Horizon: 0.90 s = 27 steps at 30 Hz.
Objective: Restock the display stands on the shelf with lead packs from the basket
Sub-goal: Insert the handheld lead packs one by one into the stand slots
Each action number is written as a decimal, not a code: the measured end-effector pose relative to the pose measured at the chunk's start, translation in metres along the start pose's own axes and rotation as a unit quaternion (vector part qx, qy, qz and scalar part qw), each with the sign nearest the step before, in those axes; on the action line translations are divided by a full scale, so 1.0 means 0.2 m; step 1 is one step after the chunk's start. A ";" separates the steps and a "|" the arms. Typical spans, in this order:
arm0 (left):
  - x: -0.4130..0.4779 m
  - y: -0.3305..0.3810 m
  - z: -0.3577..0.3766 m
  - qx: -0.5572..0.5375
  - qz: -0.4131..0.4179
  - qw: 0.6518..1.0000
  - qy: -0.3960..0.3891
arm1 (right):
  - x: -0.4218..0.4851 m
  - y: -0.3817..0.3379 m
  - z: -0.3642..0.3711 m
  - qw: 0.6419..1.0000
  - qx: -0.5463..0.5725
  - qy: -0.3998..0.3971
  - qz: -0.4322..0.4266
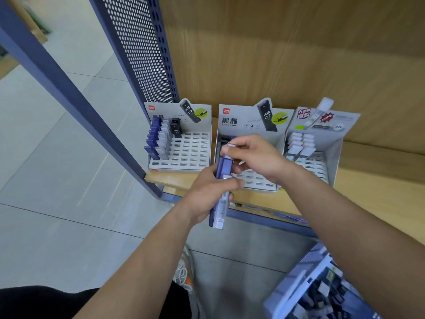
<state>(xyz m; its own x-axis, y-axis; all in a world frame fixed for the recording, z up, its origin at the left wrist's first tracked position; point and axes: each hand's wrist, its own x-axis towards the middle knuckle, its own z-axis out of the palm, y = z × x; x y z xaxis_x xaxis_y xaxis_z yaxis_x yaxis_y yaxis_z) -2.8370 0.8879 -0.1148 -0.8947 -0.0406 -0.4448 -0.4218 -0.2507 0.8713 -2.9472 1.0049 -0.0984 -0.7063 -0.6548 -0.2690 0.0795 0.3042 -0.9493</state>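
Note:
Three cardboard display stands sit on the wooden shelf: a left stand (184, 155) with purple, grey and black lead packs in its left columns, a middle stand (239, 125), and a right stand (333, 146) with white-capped packs. My left hand (207, 196) grips a bundle of purple and clear lead packs (220, 203) in front of the middle stand. My right hand (255, 157) pinches one pack (230, 148) at the top of that bundle, over the middle stand's left rows. The basket (305, 288) with more packs is at the bottom right.
A blue perforated metal panel (142, 54) and a slanted blue post (69, 88) bound the shelf on the left. The wooden shelf back (287, 54) rises behind the stands. Tiled floor (57, 180) lies to the left and below. My shoe (184, 272) is near the shelf base.

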 end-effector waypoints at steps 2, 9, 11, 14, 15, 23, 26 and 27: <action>0.00 0.00 0.01 -0.005 -0.006 1.000 -0.005 | 0.00 0.02 -0.03 0.998 0.004 0.060 0.003; 0.03 0.02 0.03 -0.034 -0.006 0.999 0.033 | -0.06 0.05 -0.14 0.989 0.047 0.136 -0.018; 0.05 0.03 0.03 -0.046 0.005 0.997 0.059 | -0.08 0.07 -0.17 0.991 0.051 0.124 -0.011; 0.07 0.03 0.03 -0.056 0.016 0.996 0.075 | -0.13 0.10 -0.18 0.993 0.046 0.096 0.044; 0.07 0.03 0.03 -0.052 0.018 0.996 0.075 | -0.14 0.11 -0.18 0.994 0.038 0.079 0.062; 0.05 0.02 0.04 -0.025 0.025 0.996 0.085 | -0.18 0.16 -0.10 0.983 0.129 0.004 0.131; 0.03 0.03 0.02 -0.009 0.037 0.995 0.096 | -0.21 0.15 -0.08 0.989 0.099 -0.036 0.105; 0.02 0.03 0.02 -0.001 0.040 0.994 0.098 | -0.22 0.14 -0.08 0.992 0.065 -0.052 0.092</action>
<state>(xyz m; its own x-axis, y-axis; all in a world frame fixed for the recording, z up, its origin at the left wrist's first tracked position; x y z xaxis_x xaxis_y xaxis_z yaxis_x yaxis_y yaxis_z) -2.8441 0.8893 -0.1112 -0.8798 -0.2483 -0.4053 -0.3489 -0.2416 0.9055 -2.9261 1.0529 -0.1104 -0.5955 -0.6661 -0.4491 0.2951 0.3386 -0.8935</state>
